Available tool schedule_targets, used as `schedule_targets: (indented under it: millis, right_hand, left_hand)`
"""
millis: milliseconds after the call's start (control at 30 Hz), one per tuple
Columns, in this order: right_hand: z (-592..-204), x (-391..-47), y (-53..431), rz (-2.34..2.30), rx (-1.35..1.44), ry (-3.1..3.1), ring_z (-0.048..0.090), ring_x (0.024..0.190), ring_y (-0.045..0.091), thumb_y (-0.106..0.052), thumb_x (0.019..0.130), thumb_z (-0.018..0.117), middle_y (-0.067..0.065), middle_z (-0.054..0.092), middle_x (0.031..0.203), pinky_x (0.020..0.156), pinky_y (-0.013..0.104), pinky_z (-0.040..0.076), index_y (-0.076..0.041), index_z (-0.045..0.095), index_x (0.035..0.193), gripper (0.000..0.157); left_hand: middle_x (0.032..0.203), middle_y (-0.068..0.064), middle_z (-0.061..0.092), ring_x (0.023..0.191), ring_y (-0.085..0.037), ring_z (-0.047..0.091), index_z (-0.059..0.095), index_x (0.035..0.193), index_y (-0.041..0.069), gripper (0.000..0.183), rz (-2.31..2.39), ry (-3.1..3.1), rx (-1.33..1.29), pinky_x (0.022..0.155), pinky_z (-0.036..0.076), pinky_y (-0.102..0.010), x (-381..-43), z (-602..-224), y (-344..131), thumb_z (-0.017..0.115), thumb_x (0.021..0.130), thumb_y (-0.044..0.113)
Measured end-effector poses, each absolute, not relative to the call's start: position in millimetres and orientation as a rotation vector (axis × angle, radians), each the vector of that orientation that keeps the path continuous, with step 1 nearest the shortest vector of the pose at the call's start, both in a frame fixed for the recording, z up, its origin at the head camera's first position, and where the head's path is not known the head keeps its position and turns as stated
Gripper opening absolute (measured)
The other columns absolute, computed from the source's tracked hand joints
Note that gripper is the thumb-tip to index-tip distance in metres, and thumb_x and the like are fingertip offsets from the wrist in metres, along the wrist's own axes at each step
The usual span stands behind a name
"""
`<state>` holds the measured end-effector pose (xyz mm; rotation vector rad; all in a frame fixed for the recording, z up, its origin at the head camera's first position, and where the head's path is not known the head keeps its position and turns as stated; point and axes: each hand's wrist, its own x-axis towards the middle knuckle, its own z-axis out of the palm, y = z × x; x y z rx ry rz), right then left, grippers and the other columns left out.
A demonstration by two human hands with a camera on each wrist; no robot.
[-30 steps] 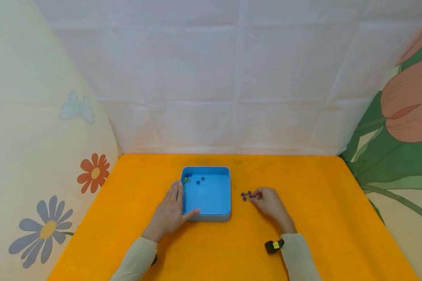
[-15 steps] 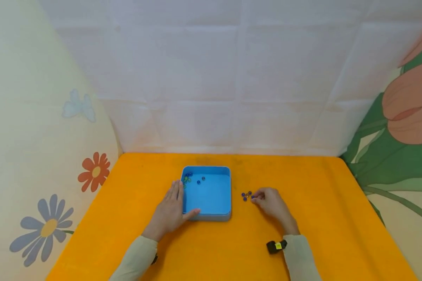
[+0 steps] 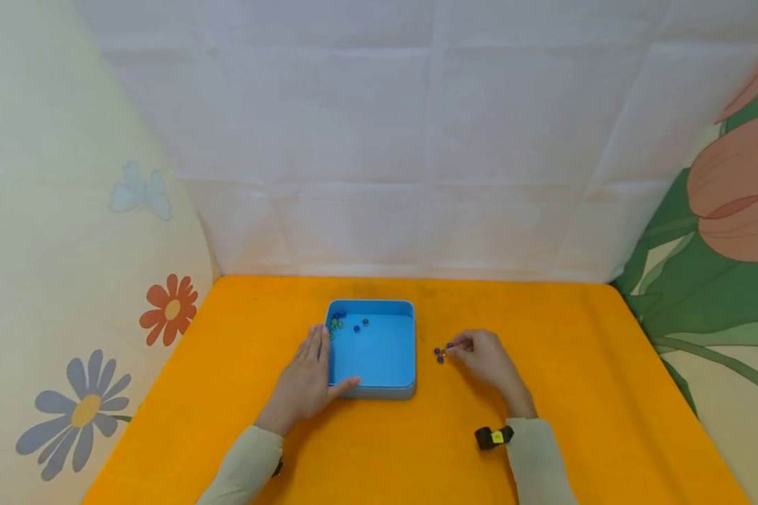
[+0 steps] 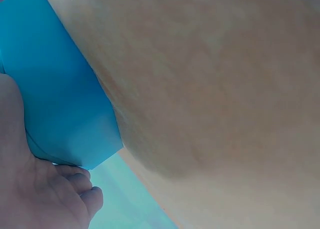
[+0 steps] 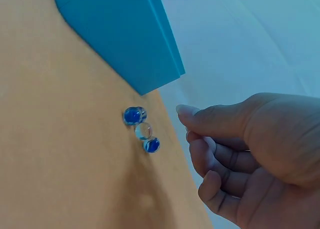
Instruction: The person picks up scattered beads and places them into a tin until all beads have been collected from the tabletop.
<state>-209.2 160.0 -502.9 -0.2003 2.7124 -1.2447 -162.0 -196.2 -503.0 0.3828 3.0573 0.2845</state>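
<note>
In the head view, my left hand [image 3: 300,386] lies along the near left corner of a blue square box [image 3: 410,358], fingers straight on its left wall and thumb over the front rim. Several glass marbles [image 3: 356,329], blue, green and brownish, sit in the box, mostly at its far left. To the right of the box, my right hand [image 3: 485,358] has its thumb and curled fingers brought together around a marble, itself hidden by the fingers. Its fingertips are right beside a small group of blue marbles [image 5: 151,145] and a clear marble [image 5: 143,131] on the table.
An orange cloth covers the table [image 3: 575,337]. A white sheet [image 3: 354,140] hangs behind it, with flower-printed cloth on both sides. Each wrist carries a dark strap; the right one has a small black device [image 3: 493,438] with a yellow label.
A blue marble at the right fingertips has gone out of sight behind the fingers. The right hand has shifted slightly up and toward the other marbles; the left hand has stayed on the box.
</note>
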Motion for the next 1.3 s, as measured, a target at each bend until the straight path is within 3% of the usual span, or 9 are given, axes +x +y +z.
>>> schedule_targets:
  millis: [633, 900, 1300]
  right_hand:
    - [-477, -228, 136, -1.257, -0.229, 2.649, 0.060, 0.075, 0.017, -0.021, 0.101, 0.072, 0.010, 0.077, 0.098, 0.068, 0.028, 0.053, -0.008, 0.078, 0.107, 0.016]
    - [-469, -236, 125, -1.291, -0.298, 2.619, 0.067, 0.079, 0.028, -0.021, 0.101, 0.072, 0.016, 0.077, 0.102, 0.067, 0.028, 0.056, -0.007, 0.078, 0.109, 0.017]
    - [-459, -247, 101, -1.282, -0.389, 2.629, 0.064, 0.082, 0.018, -0.022, 0.102, 0.071, 0.012, 0.076, 0.101, 0.075, 0.029, 0.058, -0.008, 0.077, 0.111, 0.018]
  left_hand:
    - [0.174, -0.028, 0.019, 0.162, -0.043, 0.022, 0.017, 0.164, -0.009, 0.118, 0.271, 3.063, 0.395, 0.131, 0.027, -0.055, -161, -505, -196, 0.053, 0.094, 0.078]
    - [0.174, -0.028, 0.018, 0.162, -0.044, 0.022, 0.018, 0.164, -0.009, 0.117, 0.279, 3.058, 0.389, 0.131, 0.027, -0.056, -162, -504, -195, 0.052, 0.094, 0.079]
    - [0.173, -0.029, 0.019, 0.162, -0.045, 0.022, 0.019, 0.164, -0.010, 0.118, 0.286, 3.069, 0.388, 0.130, 0.028, -0.057, -162, -504, -196, 0.054, 0.093, 0.078]
